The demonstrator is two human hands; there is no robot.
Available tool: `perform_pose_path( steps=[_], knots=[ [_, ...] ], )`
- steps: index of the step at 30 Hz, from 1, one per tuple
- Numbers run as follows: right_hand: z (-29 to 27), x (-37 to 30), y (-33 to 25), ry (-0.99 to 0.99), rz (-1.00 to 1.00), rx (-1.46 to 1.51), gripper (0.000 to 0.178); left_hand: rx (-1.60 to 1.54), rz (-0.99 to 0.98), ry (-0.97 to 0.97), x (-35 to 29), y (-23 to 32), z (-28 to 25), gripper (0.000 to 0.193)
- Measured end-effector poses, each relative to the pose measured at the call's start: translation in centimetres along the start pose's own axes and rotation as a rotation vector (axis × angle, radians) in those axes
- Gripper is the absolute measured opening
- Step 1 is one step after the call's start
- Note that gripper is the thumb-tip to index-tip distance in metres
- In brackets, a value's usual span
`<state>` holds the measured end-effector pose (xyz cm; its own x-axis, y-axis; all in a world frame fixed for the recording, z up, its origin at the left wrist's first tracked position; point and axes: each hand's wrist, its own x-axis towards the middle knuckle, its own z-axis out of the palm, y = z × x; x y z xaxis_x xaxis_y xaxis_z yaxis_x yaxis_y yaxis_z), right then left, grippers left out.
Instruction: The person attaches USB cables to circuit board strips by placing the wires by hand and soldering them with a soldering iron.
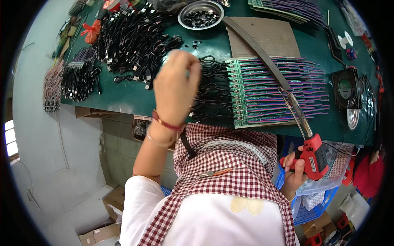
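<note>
My left hand (176, 84) is raised above the left side of the work, its fingers curled in toward the thumb. Anything between those fingertips is too small or hidden to make out. In my right hand (294, 169) is a red-handled soldering gun (315, 159), its long metal barrel pointing up and away over the wires. A green circuit board panel (237, 96) lies on the table between my hands. Purple, pink and dark wires (299, 98) fan out from its right side, and black cables (211, 92) run from its left. A dark flat bar (256, 45) crosses the wires.
Piles of black USB cables (131, 45) cover the table's left part. A metal bowl (200, 25) of small dark parts stands at the back, beside a brown board (266, 37). At right sit a small black fan (347, 88) and a white spool (345, 39).
</note>
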<state>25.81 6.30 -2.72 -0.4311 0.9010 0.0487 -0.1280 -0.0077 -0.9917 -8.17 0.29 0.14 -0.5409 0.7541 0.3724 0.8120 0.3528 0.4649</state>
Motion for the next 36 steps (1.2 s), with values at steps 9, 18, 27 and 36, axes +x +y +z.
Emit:
perform_pose_path(
  steps=[9,18,27,36],
  knots=[
    [0.2,1.2,-0.3,-0.021,-0.021,0.054,0.035,0.392,-0.240,0.018,2.5,-13.8,-2.3,0.020],
    [0.9,2.3,-1.4,0.007,-0.020,0.086,0.039,-0.909,-0.105,0.533,3.5,-9.1,-5.5,0.022],
    [6.7,4.2,-4.1,-0.069,0.182,0.201,0.038,-1.242,-0.515,-0.709,-2.8,4.2,-4.1,0.023],
    [9.8,5.6,-2.8,-0.297,0.232,-0.168,0.037,-0.807,-0.252,-0.499,-7.0,7.3,-0.8,0.030]
  ],
)
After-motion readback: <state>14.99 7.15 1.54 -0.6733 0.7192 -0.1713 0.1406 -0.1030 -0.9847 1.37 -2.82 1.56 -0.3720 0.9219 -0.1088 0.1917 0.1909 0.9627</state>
